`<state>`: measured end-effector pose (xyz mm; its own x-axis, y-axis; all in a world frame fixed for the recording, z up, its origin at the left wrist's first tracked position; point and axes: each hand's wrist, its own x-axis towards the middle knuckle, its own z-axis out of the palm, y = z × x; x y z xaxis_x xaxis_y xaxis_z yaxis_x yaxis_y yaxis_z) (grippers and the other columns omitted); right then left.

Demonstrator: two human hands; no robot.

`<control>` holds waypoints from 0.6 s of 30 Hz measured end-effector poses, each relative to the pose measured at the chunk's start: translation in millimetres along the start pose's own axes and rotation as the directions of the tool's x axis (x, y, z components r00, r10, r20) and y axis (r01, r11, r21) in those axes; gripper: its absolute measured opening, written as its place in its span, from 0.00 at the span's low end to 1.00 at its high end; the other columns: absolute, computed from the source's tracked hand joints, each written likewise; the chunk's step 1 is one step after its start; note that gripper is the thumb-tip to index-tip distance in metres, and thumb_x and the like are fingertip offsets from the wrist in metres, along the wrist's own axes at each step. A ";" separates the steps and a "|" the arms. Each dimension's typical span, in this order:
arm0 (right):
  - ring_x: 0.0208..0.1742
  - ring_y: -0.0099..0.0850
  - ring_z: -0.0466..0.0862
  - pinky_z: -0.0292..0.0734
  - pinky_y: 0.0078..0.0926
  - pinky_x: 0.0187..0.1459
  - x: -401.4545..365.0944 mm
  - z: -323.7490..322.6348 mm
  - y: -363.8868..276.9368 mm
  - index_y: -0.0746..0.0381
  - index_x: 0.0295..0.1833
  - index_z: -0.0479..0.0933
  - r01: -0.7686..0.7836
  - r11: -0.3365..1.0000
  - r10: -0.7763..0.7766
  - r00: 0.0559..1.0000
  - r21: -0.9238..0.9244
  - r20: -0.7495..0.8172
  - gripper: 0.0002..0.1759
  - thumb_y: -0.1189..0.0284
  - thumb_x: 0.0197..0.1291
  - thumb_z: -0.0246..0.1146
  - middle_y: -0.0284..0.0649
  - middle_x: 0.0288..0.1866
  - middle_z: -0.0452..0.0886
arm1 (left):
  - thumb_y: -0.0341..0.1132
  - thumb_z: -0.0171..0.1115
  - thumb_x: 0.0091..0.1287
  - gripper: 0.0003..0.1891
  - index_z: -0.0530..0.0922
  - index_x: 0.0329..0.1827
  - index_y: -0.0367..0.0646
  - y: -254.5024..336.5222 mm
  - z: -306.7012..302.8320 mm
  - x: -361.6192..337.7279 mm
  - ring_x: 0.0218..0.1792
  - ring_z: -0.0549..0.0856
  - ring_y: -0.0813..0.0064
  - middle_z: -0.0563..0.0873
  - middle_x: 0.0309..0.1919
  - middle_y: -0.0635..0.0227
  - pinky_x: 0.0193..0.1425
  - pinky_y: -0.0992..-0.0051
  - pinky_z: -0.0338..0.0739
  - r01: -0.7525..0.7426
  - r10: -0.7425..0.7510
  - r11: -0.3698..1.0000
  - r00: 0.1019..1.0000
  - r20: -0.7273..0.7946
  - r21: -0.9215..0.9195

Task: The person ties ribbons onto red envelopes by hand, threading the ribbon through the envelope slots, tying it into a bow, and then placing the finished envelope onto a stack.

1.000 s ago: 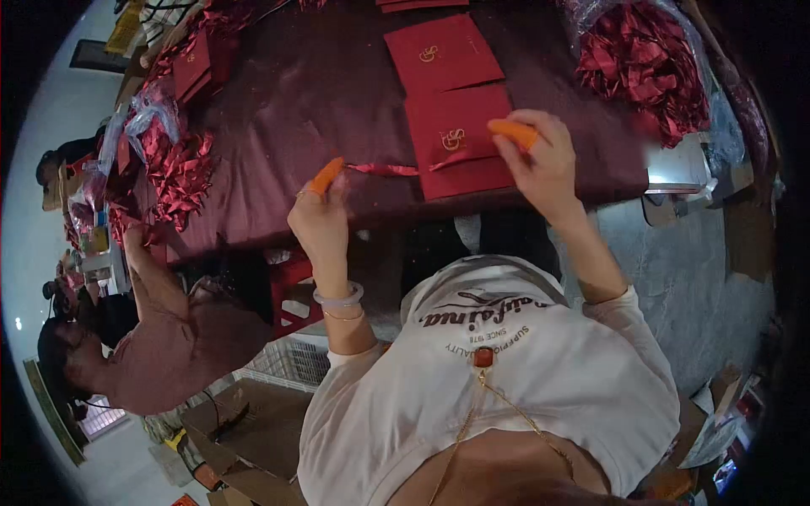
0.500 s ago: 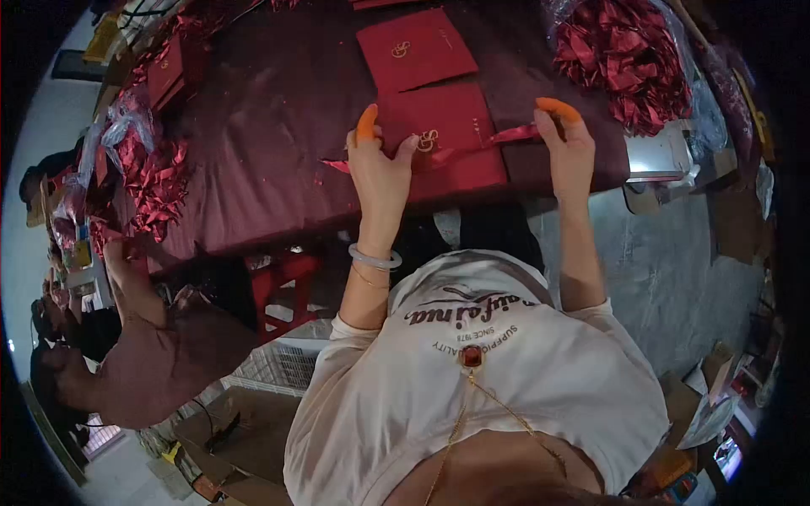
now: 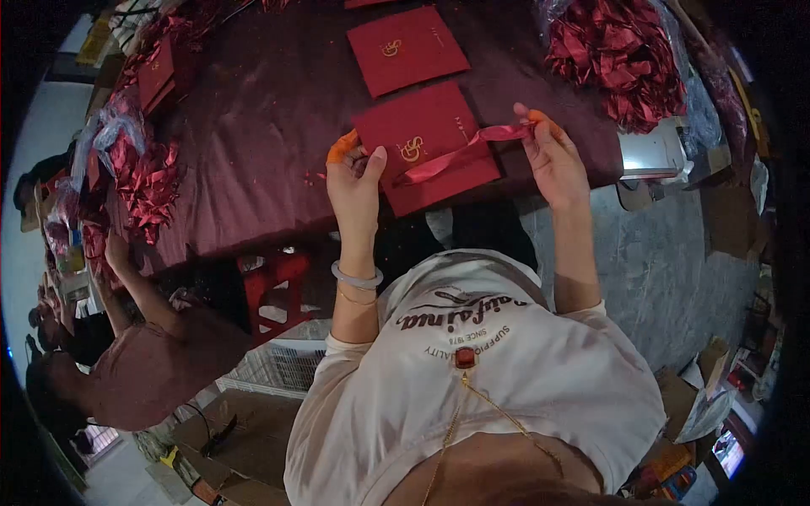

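Ribbon (image 3: 456, 153) spans the red card (image 3: 419, 126) on the table (image 3: 253, 160), left hand (image 3: 354, 181) pinching one end, right hand (image 3: 554, 162) the other (no bow yet); second card (image 3: 407, 49) at 12 o'clock, bare.

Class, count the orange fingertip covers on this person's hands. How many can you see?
2. The first cover is on the left hand, by the red card's edge; the second cover is on the right hand, at the ribbon's end. More may be hidden behind fingers.
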<state>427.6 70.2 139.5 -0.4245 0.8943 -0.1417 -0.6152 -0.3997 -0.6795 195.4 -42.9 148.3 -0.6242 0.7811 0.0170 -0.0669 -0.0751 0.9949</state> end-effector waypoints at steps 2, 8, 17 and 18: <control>0.55 0.31 0.77 0.74 0.29 0.57 -2.6 6.7 0.6 0.66 0.54 0.73 0.079 0.977 -0.099 0.991 -0.196 -0.093 0.14 0.71 0.67 0.55 0.48 0.58 0.75 | 0.23 0.63 0.60 0.16 0.74 0.51 0.36 0.9 0.6 -0.5 0.43 0.80 0.78 0.81 0.42 0.64 0.50 0.79 0.74 -0.006 0.006 1.000 1.000 0.008 -0.019; 0.41 0.30 0.81 0.77 0.32 0.51 3.6 21.0 7.4 0.65 0.50 0.71 0.211 0.957 -0.230 0.970 -0.198 -0.076 0.16 0.63 0.68 0.54 0.41 0.43 0.80 | 0.22 0.62 0.60 0.16 0.74 0.52 0.36 8.8 1.6 -2.4 0.41 0.79 0.79 0.81 0.42 0.65 0.49 0.80 0.74 0.017 -0.016 0.999 1.000 0.012 -0.035; 0.25 0.19 0.65 0.69 0.21 0.35 45.0 70.5 20.8 0.66 0.51 0.74 0.057 0.920 0.015 0.984 -0.387 0.180 0.19 0.60 0.68 0.55 0.28 0.27 0.68 | 0.22 0.62 0.60 0.22 0.69 0.58 0.37 0.0 -6.4 -3.9 0.38 0.77 0.84 0.77 0.39 0.69 0.46 0.84 0.73 0.031 -0.039 0.982 0.999 -0.036 -0.185; 0.27 0.19 0.67 0.69 0.20 0.36 47.4 79.3 26.0 0.66 0.51 0.75 0.128 0.851 -0.012 0.974 -0.509 0.226 0.19 0.61 0.68 0.55 0.29 0.28 0.70 | 0.22 0.62 0.60 0.22 0.69 0.58 0.37 0.3 -5.5 -3.8 0.38 0.77 0.84 0.77 0.39 0.69 0.46 0.84 0.73 0.026 -0.034 0.983 0.998 -0.043 -0.183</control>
<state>338.8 86.3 172.3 -0.5564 0.8303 0.0325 -0.2403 -0.1234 -0.9628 193.5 -49.3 148.0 -0.6547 0.7556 -0.0211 -0.2241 -0.1673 0.9601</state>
